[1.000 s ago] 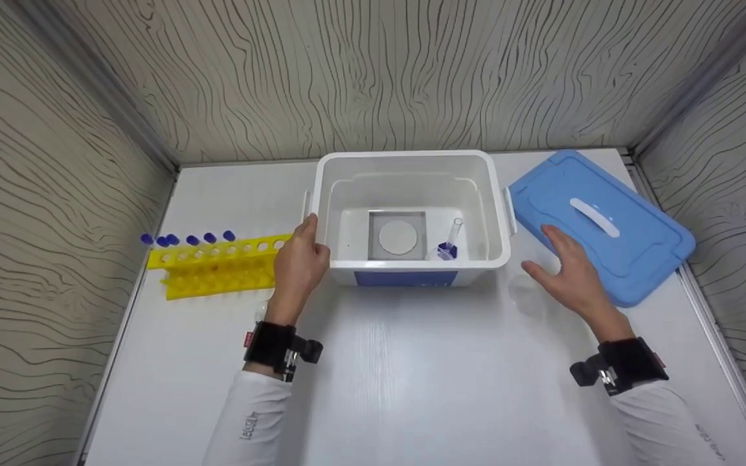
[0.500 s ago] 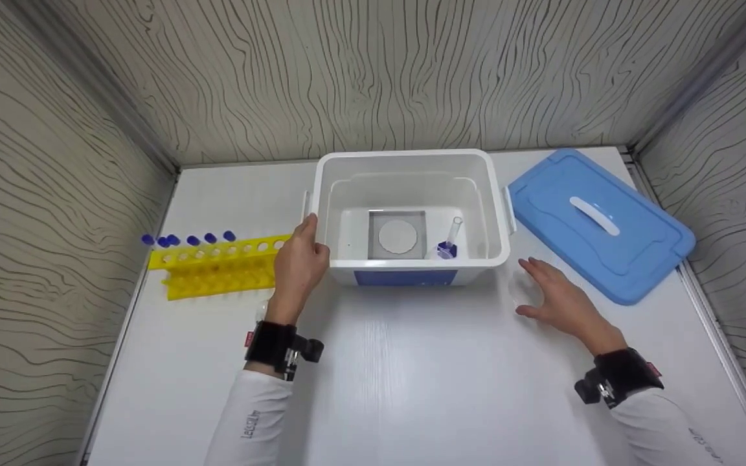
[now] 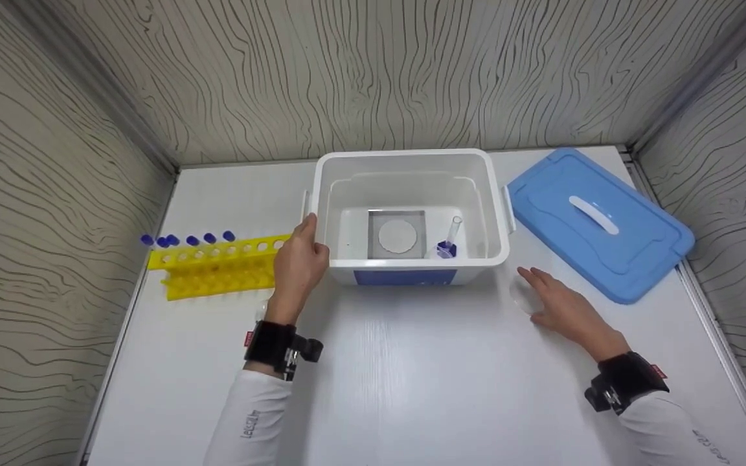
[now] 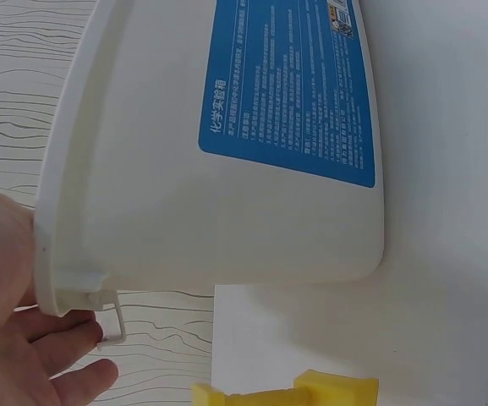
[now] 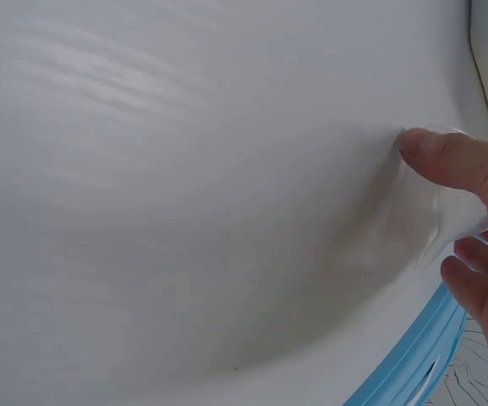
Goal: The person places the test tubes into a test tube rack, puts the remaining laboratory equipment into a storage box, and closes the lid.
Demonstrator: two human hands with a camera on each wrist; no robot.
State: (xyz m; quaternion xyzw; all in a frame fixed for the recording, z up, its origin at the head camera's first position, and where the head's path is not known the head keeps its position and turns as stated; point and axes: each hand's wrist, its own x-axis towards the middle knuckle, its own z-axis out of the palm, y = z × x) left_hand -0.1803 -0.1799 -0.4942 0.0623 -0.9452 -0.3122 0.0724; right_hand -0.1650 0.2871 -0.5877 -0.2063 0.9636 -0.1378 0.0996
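Note:
My left hand [image 3: 302,265] grips the left front corner of the white plastic bin [image 3: 412,263]; in the left wrist view its thumb and fingers straddle the rim [image 4: 51,254]. To the right of the bin, my right hand [image 3: 567,310] holds a clear, see-through vessel [image 3: 523,294]. The right wrist view has the thumb on one side of this vessel [image 5: 414,207] and the fingers on the other; its exact kind is hard to make out. Inside the bin lie a grey square gauze with a white disc [image 3: 397,235] and a measuring cylinder [image 3: 454,230] with a purple base.
A yellow test tube rack [image 3: 217,278] stands left of the bin, with several purple caps [image 3: 192,240] along its far side. The blue lid [image 3: 606,252] with a white handle lies at the right. Patterned walls [image 3: 399,77] enclose the back and sides of the white table [image 3: 379,388].
My right hand has come down and left from beside the lid to the clear vessel, and its thumb and fingers have closed in on it. The left hand has stayed on the bin.

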